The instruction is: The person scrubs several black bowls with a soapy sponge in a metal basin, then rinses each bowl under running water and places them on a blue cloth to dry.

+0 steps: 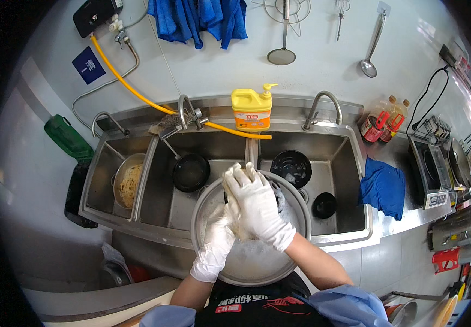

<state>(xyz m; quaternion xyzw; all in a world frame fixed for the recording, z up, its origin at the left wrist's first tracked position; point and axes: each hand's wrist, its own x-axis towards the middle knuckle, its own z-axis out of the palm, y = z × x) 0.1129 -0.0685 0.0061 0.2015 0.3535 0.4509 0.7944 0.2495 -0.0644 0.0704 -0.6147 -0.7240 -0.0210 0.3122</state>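
Both my hands wear white gloves and meet over a large round metal basin [251, 267] of cloudy, sudsy water, which rests at the front of the sinks. My left hand [219, 233] is lower, its fingers against a light, rough-looking item [243, 233] that may be a scrubbing pad. My right hand [256, 204] lies flat over that item and covers most of it. Something dark with suds shows behind my right hand in the basin. A dark round pan [191, 172] stands in the middle sink; two black bowls [291, 168] [324, 205] are in the right sink.
A yellow detergent jug [251, 110] stands behind the sink divider, with a yellow hose [235, 131] before it. The left sink holds a pot with food scraps [131, 184]. Steel faucets [323, 98] line the back. A blue cloth [382, 188] lies on the right counter near bottles [382, 122].
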